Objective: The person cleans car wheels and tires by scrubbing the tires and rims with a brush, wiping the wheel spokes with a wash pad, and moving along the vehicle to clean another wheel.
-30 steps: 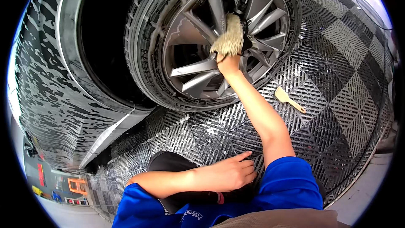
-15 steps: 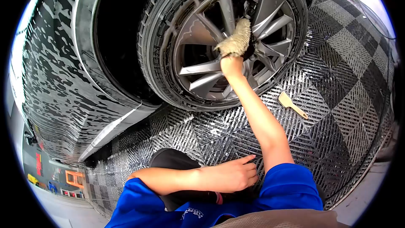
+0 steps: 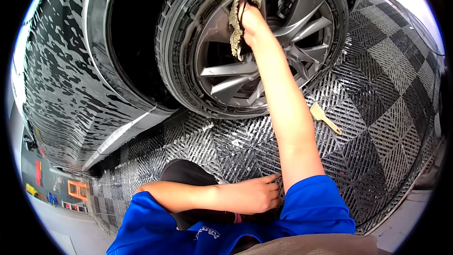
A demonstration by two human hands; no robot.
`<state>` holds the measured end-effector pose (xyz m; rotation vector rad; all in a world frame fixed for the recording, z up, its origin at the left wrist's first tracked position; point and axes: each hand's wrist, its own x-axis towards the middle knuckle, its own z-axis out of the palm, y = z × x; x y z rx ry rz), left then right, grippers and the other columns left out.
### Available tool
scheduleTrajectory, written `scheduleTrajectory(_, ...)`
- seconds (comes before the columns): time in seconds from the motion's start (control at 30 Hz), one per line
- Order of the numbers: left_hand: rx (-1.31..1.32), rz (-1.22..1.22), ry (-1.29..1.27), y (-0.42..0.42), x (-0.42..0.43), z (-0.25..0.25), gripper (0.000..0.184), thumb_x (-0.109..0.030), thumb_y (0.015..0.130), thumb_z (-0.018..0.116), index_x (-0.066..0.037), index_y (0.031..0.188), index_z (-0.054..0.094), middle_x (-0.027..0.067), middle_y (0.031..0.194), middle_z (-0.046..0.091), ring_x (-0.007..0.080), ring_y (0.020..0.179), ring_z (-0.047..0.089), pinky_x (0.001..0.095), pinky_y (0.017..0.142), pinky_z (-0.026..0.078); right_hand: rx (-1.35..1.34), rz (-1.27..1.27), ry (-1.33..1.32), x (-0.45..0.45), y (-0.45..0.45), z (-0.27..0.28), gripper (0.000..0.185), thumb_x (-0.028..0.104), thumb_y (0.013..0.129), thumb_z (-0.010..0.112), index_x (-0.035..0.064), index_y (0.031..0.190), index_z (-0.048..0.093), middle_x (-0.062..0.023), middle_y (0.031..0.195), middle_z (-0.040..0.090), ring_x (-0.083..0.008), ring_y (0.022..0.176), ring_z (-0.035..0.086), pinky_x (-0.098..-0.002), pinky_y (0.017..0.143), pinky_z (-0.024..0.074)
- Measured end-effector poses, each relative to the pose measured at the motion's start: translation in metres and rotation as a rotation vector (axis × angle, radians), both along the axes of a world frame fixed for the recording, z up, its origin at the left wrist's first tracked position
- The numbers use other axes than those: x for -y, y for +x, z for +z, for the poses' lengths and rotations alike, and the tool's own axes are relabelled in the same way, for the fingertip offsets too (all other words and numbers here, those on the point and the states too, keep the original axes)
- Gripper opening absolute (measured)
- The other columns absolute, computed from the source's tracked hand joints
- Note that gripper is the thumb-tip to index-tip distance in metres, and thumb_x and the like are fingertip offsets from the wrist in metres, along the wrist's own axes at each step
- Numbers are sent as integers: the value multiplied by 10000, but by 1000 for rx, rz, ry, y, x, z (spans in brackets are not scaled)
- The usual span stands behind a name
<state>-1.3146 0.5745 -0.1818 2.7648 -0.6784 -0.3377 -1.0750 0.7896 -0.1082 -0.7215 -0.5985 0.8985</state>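
Note:
My right hand [image 3: 251, 19] is inside a shaggy beige wash mitt [image 3: 235, 35], with a dark band across the fingers. The mitt presses on the upper left spokes of the grey alloy wheel [image 3: 229, 70], close to the rim. Wet suds streak the black tire [image 3: 177, 73] around it. Low in the view, my left hand [image 3: 260, 195] rests near my bent knee and holds nothing. Its index finger is stretched out and the other fingers curl loosely. My right fingertips are partly hidden by the mitt.
A brush with a pale wooden handle [image 3: 325, 119] lies on the wet checkered grating floor [image 3: 377, 94], right of the wheel. The foam-streaked car body [image 3: 71, 85] fills the left side. An orange stool [image 3: 77, 190] stands far off at lower left.
My right hand and the mitt have moved up and left, from near the wheel's hub to the upper left spokes, and the arm is straighter. The left hand stays about where it was.

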Motion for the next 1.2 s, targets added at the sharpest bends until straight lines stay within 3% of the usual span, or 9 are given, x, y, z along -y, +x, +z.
scheduleTrajectory(0.07,46,9,-33,-4,0,-6,305,-163,792,556,-1,1039,635,87,1003,623,242,1031,575,455,1115,335,525,-208,-180,-18,-8,-17,340,280,954,507,-27,1015,639,-237,1051,636,-353,1058,582,-453,940,428)
scheduleTrajectory(0.13,2,-6,12,-2,-5,0,344,-169,794,557,8,1081,626,86,994,618,234,1019,573,464,1114,336,1020,-1078,69,-15,-48,-41,316,201,831,597,-15,1053,658,-247,1076,634,-423,1113,542,-508,1007,371)
scheduleTrajectory(0.3,14,-11,32,2,-8,3,298,-168,803,545,-14,1042,635,80,950,610,233,1009,575,476,1108,340,350,-365,-17,-7,-7,-10,335,225,924,528,-80,873,658,-290,779,649,-427,777,645,-466,737,493)
scheduleTrajectory(0.33,50,-3,39,1,-7,1,296,-170,807,541,-11,1039,636,82,943,609,235,1008,576,473,1105,346,595,-406,-177,-4,-10,-12,272,184,927,526,-48,881,661,-144,717,649,-288,675,620,-364,701,491)
scheduleTrajectory(0.43,32,-19,42,2,-5,1,307,-161,803,544,-4,1052,628,87,946,611,243,1012,577,476,1115,330,1057,-1184,141,-7,-37,-50,207,95,708,648,-33,869,669,-216,941,658,-420,925,596,-464,828,490)
scheduleTrajectory(0.67,-98,-44,35,0,-7,18,595,-293,687,668,47,1169,590,134,1101,614,282,1174,523,501,1155,254,1580,-1242,50,8,-18,-155,493,200,757,684,73,1225,591,-205,1461,391,-444,1367,346,-612,1104,239)
scheduleTrajectory(0.77,-78,-22,3,-3,-11,18,606,-295,665,682,46,1159,594,134,1095,616,289,1169,527,505,1153,257,1264,-1103,52,-4,-44,-137,479,192,741,670,77,1205,640,-210,1472,386,-441,1426,236,-659,1111,124)
scheduleTrajectory(1.03,21,-43,58,2,-14,8,451,-253,757,602,32,1106,622,128,1054,625,282,1124,554,504,1138,291,1685,-1173,81,-7,-28,-91,473,208,904,470,396,1336,514,10,1529,371,-200,1418,313,-415,1164,192)
scheduleTrajectory(1.2,43,-11,60,-4,-10,17,373,-179,777,570,31,1079,632,131,1041,637,274,1110,572,497,1127,315,1350,-1275,-19,1,-25,-179,348,74,863,555,198,1167,671,-60,1484,441,-263,1342,444,-383,1007,448)
